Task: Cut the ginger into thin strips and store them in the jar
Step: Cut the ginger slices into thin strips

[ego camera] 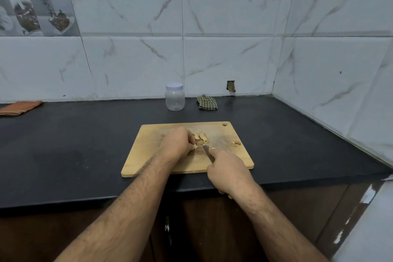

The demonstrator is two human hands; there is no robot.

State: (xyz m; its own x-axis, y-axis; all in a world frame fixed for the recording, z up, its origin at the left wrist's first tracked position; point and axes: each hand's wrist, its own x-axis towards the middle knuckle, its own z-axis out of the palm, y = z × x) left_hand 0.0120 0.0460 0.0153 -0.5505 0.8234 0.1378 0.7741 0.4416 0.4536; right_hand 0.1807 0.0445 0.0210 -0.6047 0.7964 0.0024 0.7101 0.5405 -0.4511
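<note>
Ginger (202,137) lies on the board (148,151), touching left-hand fingers (192,145).

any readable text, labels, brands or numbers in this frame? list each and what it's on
None readable.
jar: clear body and white lid, no label in view.
cutting board: bare wood, no mark.
knife: no marking visible on the blade; the right hand covers the handle.
decorative wall tiles: pictures only, no lettering.
Two folded cloths at the back of the counter: woven pattern only.
</note>
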